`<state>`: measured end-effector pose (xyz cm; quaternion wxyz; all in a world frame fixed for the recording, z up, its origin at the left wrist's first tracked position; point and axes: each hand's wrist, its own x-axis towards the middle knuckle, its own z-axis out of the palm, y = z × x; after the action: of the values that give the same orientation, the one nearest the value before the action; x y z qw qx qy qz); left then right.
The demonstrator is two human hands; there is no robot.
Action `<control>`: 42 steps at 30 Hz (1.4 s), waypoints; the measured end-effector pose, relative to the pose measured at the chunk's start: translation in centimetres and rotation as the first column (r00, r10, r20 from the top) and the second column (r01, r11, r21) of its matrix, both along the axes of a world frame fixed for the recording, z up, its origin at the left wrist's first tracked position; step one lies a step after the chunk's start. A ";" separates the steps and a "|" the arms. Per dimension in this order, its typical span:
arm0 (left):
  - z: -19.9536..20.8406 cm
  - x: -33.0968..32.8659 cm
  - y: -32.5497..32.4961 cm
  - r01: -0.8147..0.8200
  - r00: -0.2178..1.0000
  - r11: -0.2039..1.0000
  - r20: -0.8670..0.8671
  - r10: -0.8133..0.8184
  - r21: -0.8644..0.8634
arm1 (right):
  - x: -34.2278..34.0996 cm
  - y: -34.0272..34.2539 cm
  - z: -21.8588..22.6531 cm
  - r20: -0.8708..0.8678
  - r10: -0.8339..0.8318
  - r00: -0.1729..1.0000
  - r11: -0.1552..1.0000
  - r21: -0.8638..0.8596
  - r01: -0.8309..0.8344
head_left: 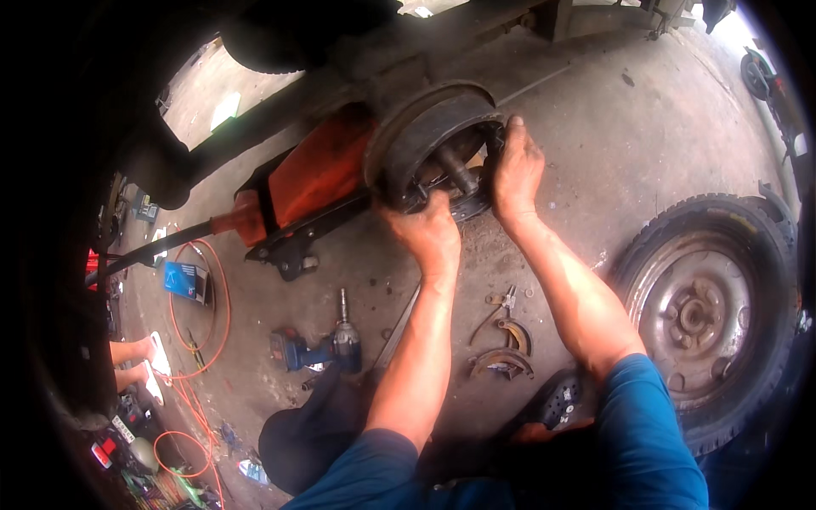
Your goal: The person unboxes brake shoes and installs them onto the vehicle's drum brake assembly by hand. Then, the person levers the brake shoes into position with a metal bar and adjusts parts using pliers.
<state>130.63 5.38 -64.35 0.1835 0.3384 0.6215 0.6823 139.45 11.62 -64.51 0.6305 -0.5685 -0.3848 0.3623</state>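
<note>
A round, dark drum brake assembly (433,132) sits at the wheel end of the axle under a vehicle. A stub shaft (456,170) juts out of its open middle. My left hand (427,234) grips its lower left edge, with the thumb on the near side and the fingers mostly hidden underneath. On the right side my right hand (518,174) curls round the edge, thumb pointing up, fingertips out of sight behind. Two worn, curved brake shoes (510,348) lie on the floor below my hands, beside small metal parts (503,299).
An orange-red floor jack (323,161) stands left of the brake. A wheel with its tyre (693,310) lies at the right. A cordless impact wrench (327,344), a blue box (185,280) and an orange hose (225,340) are on the floor. Another person's feet (153,365) show at the left.
</note>
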 end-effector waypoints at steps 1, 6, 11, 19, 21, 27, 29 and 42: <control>-0.3 0.0 0.1 -0.002 1.000 1.000 0.007 0.002 0.027 | 0.0 0.2 -0.5 0.048 -0.043 0.998 0.997 0.062 0.040; -1.3 -0.3 0.5 -0.047 0.996 0.998 -0.069 0.050 0.041 | -0.7 0.4 -1.4 -0.102 -0.055 0.993 0.995 0.072 0.063; -2.0 -0.3 0.7 -0.094 0.992 0.994 -0.077 0.098 0.046 | -1.4 1.0 -2.2 -0.156 -0.073 0.985 0.990 0.104 0.090; -2.5 -0.7 1.1 -0.120 0.978 0.991 -0.163 0.128 0.060 | -1.5 2.4 -3.4 -0.281 0.064 0.958 0.987 0.162 -0.018; -2.7 -1.1 0.7 -0.095 0.981 0.995 -0.173 0.092 -0.009 | -1.8 1.9 -2.2 -0.259 0.025 0.966 0.991 0.132 0.010; -1.4 -1.8 -0.3 0.059 0.979 0.997 -0.191 -0.067 -0.046 | -1.7 2.4 -2.4 -0.337 0.034 0.941 0.994 0.107 0.003; -1.0 -2.3 -1.3 0.140 0.977 0.989 -0.158 -0.147 -0.056 | -1.1 2.6 -3.2 -0.104 0.039 0.994 0.997 0.068 -0.032; -1.5 -17.2 -11.7 0.186 -0.249 0.311 -0.351 -0.903 -0.932 | -0.8 3.9 -4.9 0.146 -0.075 0.986 0.968 0.247 0.037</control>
<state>113.40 -6.35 -65.81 0.1678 0.8561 0.4749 -0.1158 138.62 15.54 -69.43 0.6738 -0.5239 -0.4575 0.2494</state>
